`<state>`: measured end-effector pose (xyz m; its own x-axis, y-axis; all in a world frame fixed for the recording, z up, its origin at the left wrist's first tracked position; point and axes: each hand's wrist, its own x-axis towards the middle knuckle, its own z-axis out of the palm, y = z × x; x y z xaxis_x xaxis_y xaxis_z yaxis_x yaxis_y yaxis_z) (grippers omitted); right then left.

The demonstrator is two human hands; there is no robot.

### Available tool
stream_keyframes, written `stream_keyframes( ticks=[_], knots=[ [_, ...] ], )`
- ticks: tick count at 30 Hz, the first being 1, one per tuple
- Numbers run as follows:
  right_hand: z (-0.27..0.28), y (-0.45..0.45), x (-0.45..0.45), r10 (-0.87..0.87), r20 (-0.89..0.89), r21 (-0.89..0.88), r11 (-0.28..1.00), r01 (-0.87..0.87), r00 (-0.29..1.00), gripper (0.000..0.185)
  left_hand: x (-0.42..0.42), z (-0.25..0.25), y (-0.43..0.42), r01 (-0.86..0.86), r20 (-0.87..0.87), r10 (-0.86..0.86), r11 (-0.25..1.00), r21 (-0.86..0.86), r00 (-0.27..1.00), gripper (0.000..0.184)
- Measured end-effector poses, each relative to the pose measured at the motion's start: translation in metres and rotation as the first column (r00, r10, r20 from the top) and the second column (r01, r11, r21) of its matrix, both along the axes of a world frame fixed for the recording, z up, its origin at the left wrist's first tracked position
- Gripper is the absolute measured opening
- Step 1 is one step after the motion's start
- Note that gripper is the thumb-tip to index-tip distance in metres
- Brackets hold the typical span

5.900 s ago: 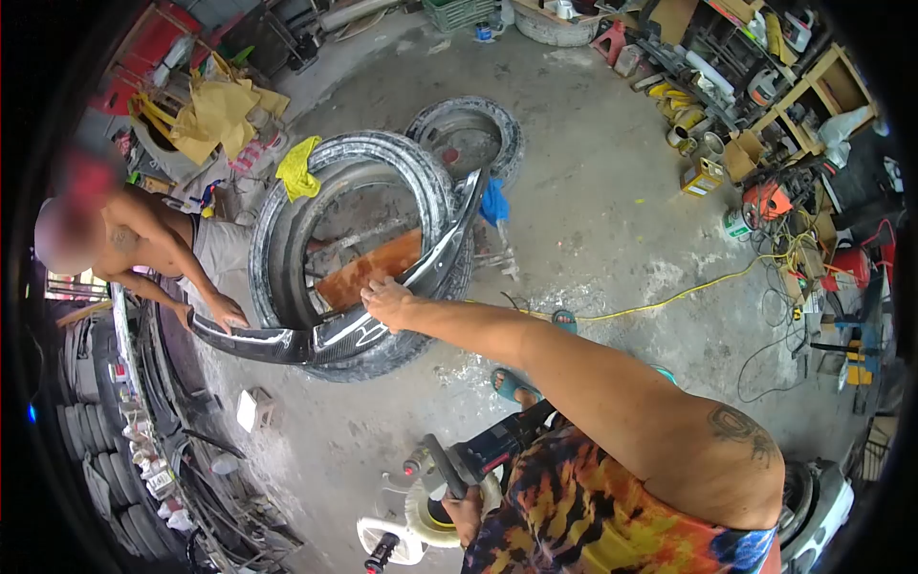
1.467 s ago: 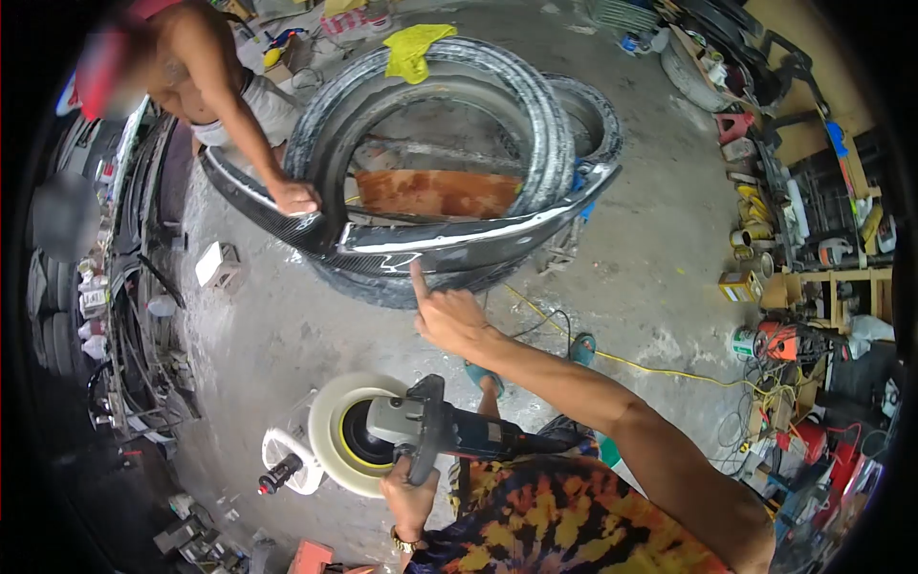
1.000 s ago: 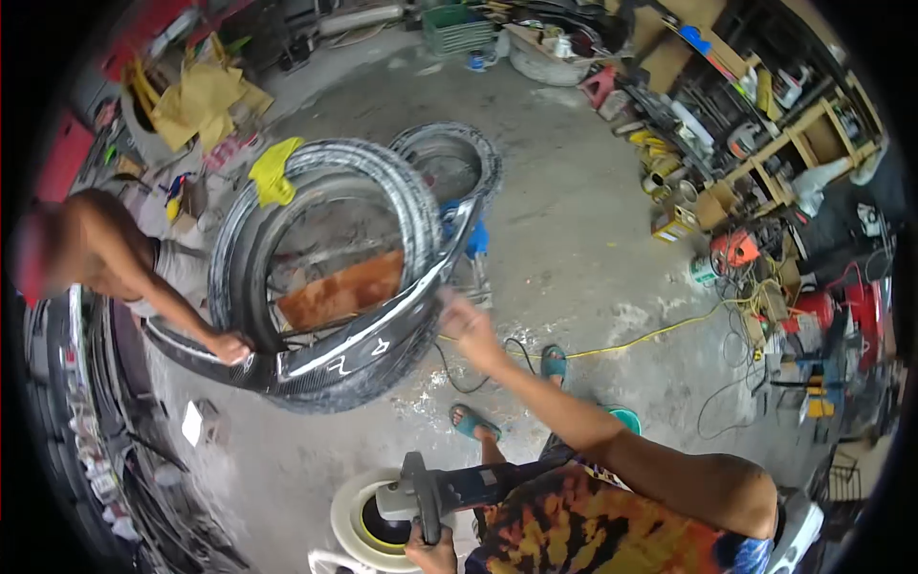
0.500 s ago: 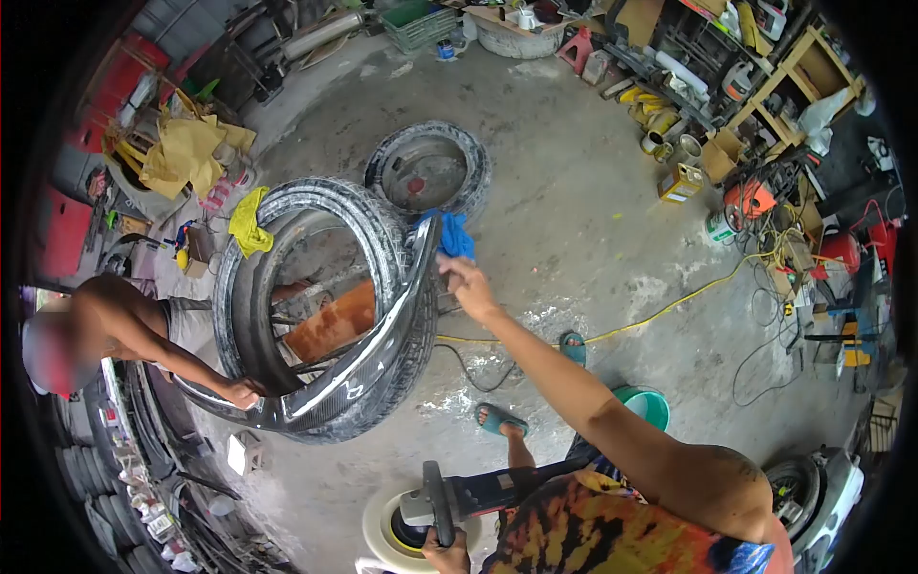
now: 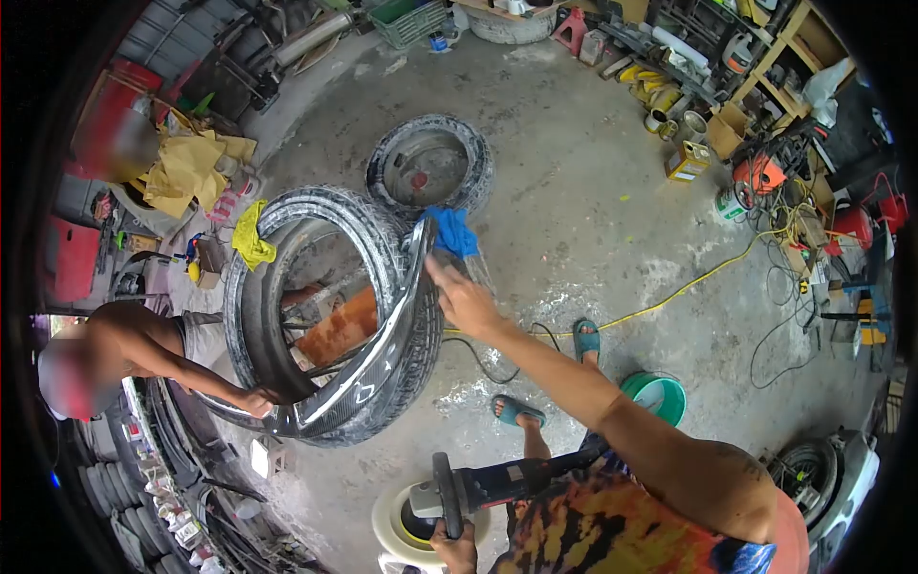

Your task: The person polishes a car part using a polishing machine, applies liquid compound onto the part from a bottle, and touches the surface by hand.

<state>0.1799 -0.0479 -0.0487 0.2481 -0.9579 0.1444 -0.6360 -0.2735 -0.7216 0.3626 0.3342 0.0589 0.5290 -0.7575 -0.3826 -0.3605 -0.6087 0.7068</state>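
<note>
My right hand [image 5: 466, 302] reaches out with its index finger extended to the edge of a long, glossy, dark curved panel [image 5: 359, 373] with a woven pattern; I cannot tell if it touches. The panel rests along a big tire [image 5: 247, 330]. Down at the bottom, my left hand [image 5: 455, 547] is wrapped around the loop handle of a polisher [image 5: 488, 483]. The polisher's head lies over a pale round stool-like piece [image 5: 390, 512]. A blue cloth [image 5: 453, 232] hangs by the panel's upper end, and a yellow cloth [image 5: 251, 239] drapes over the tire.
A co-worker [image 5: 143, 344] at the left has a hand on the panel's lower end. Behind the big tire lies a smaller tire [image 5: 478, 158]. A yellow cord [image 5: 688, 287] crosses the floor, and a green bucket [image 5: 660, 397] stands near my feet.
My right hand has shifted slightly left and down, nearer the panel's edge. My left hand stays on the polisher, and the whole view has turned a little.
</note>
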Motion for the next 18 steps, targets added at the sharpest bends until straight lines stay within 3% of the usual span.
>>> stream_keyframes(
  ticks=[2,3,6,7,8,9,10,12,14,16,17,18],
  knots=[
    [-0.002,-0.007,0.009,-0.219,0.181,0.044,0.976,0.215,0.959,0.068,-0.004,0.005,-0.003,-0.023,0.004,0.023,0.998,0.054,1.000,0.015],
    [-0.003,-0.001,0.010,-0.219,0.183,0.044,0.976,0.215,0.958,0.068,-0.006,0.008,-0.005,0.007,0.015,-0.008,0.999,0.052,1.000,0.013],
    [0.007,0.032,0.023,0.027,0.096,-0.099,0.995,-0.017,0.995,0.070,-0.008,0.009,-0.009,0.131,0.139,-0.125,0.991,-0.029,0.982,0.019],
    [0.020,0.051,0.032,0.156,0.061,-0.067,0.986,-0.152,0.986,0.071,-0.006,0.012,-0.007,0.110,0.168,-0.131,0.986,0.125,0.977,0.020],
    [0.031,0.070,0.047,0.293,0.034,-0.035,0.956,-0.292,0.956,0.072,-0.004,0.007,-0.004,0.156,0.199,-0.173,0.983,0.096,0.965,0.020],
    [0.036,0.081,0.064,0.345,-0.002,-0.135,0.930,-0.342,0.938,0.076,-0.006,0.017,-0.013,0.166,0.175,-0.197,0.970,0.179,0.965,0.017],
    [0.042,0.086,0.080,0.404,0.014,-0.131,0.908,-0.399,0.915,0.076,-0.013,0.027,-0.024,0.120,0.127,-0.137,0.984,0.132,0.982,0.014],
    [0.053,0.090,0.115,0.596,-0.290,0.028,0.788,-0.616,0.749,0.080,-0.006,0.015,-0.008,0.110,0.136,-0.127,0.986,0.122,0.983,0.013],
    [0.033,0.093,0.158,0.603,-0.311,-0.021,0.768,-0.640,0.734,0.083,-0.005,0.011,0.000,0.098,0.127,-0.112,0.989,0.108,0.986,0.015],
    [0.012,0.101,0.196,0.490,-0.428,-0.011,0.838,-0.546,0.760,0.085,-0.007,0.015,0.000,0.060,0.105,-0.071,0.993,0.105,0.992,0.015],
    [0.026,0.107,0.202,0.486,-0.487,0.004,0.832,-0.554,0.726,0.070,-0.008,0.019,0.000,0.039,0.083,-0.048,0.994,0.104,0.995,0.016],
    [0.029,0.111,0.197,0.494,-0.496,0.010,0.826,-0.564,0.714,0.070,-0.010,0.021,0.002,0.029,0.071,-0.036,0.994,0.102,0.997,0.016]
  ],
)
